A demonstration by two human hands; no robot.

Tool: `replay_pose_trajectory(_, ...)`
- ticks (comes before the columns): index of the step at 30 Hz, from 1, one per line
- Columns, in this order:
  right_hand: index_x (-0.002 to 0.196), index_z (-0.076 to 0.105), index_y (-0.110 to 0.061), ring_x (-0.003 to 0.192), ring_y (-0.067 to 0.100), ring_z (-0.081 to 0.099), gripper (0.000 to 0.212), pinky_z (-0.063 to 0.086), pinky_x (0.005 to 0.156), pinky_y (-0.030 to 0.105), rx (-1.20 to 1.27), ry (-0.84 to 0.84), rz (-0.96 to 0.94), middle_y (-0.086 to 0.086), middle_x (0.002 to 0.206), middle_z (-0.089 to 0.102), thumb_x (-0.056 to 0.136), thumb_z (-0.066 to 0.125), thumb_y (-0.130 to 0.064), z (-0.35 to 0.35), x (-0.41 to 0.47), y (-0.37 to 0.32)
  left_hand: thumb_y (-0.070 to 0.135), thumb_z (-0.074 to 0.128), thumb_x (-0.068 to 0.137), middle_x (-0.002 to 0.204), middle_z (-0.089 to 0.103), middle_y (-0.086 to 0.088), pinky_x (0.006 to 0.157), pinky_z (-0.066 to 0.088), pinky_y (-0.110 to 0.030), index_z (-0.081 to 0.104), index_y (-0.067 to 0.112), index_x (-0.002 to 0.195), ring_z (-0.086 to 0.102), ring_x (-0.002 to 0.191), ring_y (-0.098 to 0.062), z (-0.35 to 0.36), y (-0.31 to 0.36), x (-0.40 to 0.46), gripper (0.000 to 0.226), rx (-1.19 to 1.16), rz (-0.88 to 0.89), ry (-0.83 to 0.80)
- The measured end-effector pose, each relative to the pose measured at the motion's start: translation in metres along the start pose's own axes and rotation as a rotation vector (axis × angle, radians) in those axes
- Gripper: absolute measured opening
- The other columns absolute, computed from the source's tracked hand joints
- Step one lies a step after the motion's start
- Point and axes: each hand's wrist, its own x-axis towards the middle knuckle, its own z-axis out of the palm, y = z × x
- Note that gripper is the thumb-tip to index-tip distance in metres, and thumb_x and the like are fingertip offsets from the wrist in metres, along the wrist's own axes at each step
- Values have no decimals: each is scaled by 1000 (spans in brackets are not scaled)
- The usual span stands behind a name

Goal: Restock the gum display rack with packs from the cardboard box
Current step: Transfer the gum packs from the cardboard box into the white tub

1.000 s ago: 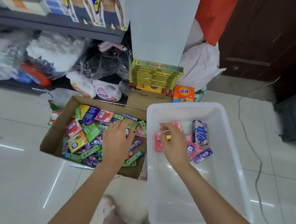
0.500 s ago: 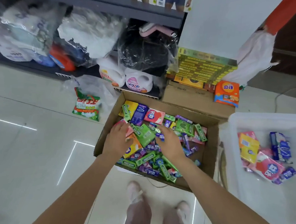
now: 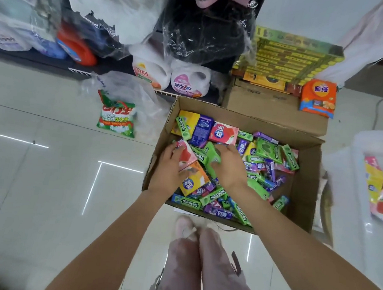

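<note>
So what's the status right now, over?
Both hands in cardboard box. Left hand grips pink pack, right hand grips green pack. Nothing blocking.

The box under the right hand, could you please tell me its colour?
Green, seen in the head view.

You are reaching into a brown corrugated cardboard box [image 3: 305,191] with a matt, slightly rough look, full of small glossy printed gum packs [image 3: 268,148] in green, purple, pink and yellow. It sits on a pale tiled floor [image 3: 47,180] polished enough to mirror the ceiling lights, beside a translucent white plastic bin [image 3: 352,224] with a smooth, milky sheen. Behind the box you see crinkled clear plastic wrapping [image 3: 205,32], shiny white plastic detergent jugs [image 3: 188,79] and a glossy green-and-red plastic powder bag [image 3: 116,117].
</note>
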Motion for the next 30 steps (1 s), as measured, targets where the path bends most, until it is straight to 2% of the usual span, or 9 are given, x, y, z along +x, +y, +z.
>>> replay_pose_trajectory(2,133,50,-12,95,22,59,43,46,94,35,124,21,60,10,137,48,91,55,-6,-7,0,2,24,59,91,153,17,-4,113,29,-32,22,16,147,24,140,-21,-1,3,7,68,26,-4,24)
replay_pose_trajectory(6,126,54,-5,118,24,52,36,37,98,28,408,46,208,8,131,55,91,59,-10,-27,-2,10,23,53,94,155,14,-8,114,19,-33,11,15,150,15,143,-22,-5,9,20,70,81,-36,-15)
replay_pose_trajectory(11,117,57,-3,100,14,50,28,35,83,21,589,69,253,1,108,55,90,60,-11,-43,-10,10,26,55,92,150,19,-13,112,26,-37,21,14,147,19,137,-28,-9,14,16,66,196,22,-31)
replay_pose_trajectory(13,108,61,-3,96,16,53,19,41,80,28,656,80,246,-2,99,58,89,60,-8,-49,-15,11,27,59,90,148,21,-12,112,29,-39,25,16,147,20,135,-27,-11,25,10,67,135,53,24)
replay_pose_trajectory(15,105,62,-6,102,20,57,16,49,87,38,682,97,253,-2,101,61,89,60,-8,-57,-21,14,26,63,87,145,25,-9,110,32,-38,28,17,146,22,133,-23,-14,42,5,70,18,75,77)
replay_pose_trajectory(19,103,65,-12,101,24,61,16,50,89,49,733,194,234,2,101,65,88,59,-8,-87,-39,25,24,67,83,141,30,-7,109,36,-35,34,16,144,25,132,-18,-19,88,-11,70,-63,213,118)
replay_pose_trajectory(24,92,63,-25,86,10,62,19,52,82,35,821,462,178,-14,88,65,88,57,-7,-154,-80,57,23,68,82,139,33,-4,105,35,-23,36,17,143,29,128,-12,-10,169,-27,69,-97,370,166)
replay_pose_trajectory(27,92,62,-25,89,14,62,21,53,82,38,852,602,206,-10,90,65,88,56,-5,-193,-105,97,27,67,82,139,34,-3,108,35,-29,35,18,143,32,130,-15,10,229,-35,70,-95,496,160)
replay_pose_trajectory(30,90,63,-26,93,24,63,22,53,84,47,866,627,298,-3,91,67,87,55,-5,-220,-123,153,41,56,81,138,39,-9,105,35,-33,39,15,141,38,126,-23,43,288,-44,69,-45,586,147)
